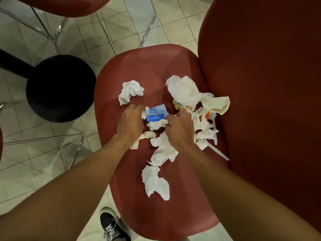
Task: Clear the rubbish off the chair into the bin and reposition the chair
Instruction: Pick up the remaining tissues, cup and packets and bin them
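From the head camera, both hands reach into the rubbish in the middle of the red chair seat (121, 80), likely to bunch it up. The left hand (129, 121) curls its grip on white tissue by the blue packet (156, 114). The right hand (180, 129) pinches a crumpled tissue (157, 124). No bin shows.

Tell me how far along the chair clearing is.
Nothing looks cleared yet. Both hands, left hand and right hand, are gathering crumpled white tissues around the blue wipes packet on the dark red chair seat. Wrappers, tissues and repositioning remain; no bin visible.
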A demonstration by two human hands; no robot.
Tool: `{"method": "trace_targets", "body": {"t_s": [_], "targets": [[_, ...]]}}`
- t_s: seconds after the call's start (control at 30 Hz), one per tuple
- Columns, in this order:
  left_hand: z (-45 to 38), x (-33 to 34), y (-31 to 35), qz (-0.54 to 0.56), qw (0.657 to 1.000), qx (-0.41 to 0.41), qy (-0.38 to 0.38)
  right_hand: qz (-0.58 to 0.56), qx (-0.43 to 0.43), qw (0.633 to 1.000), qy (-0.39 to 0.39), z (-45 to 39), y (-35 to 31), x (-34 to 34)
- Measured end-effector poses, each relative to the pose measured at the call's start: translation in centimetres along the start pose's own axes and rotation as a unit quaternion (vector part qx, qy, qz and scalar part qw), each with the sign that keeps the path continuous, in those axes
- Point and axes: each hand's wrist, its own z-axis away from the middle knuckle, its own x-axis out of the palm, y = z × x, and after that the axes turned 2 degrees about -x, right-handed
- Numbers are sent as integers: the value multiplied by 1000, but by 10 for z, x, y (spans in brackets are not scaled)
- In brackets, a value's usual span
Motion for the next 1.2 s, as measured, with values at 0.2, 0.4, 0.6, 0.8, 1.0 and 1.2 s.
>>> {"method": "trace_targets", "body": {"t_s": [0.2,0.4,0.6,0.8,1.0,1.2], "targets": [[33,-33,12,90,994,-37,46,-125,25,991,29,26,-9,-36],[76,-72,20,118,991,-41,49,-155,32,987,7,63,-27,-77],[124,-113,20,129,988,-65,53,-134,30,991,5,109,-57,-105],[188,-157,-7,145,981,-108,68,-140,36,989,24,165,-97,-121],[242,-191,-44,163,973,-132,98,-146,27,988,28,208,-141,-125],[289,-213,-89,175,959,-190,116,-133,-5,991,9,243,-187,-116]]}}
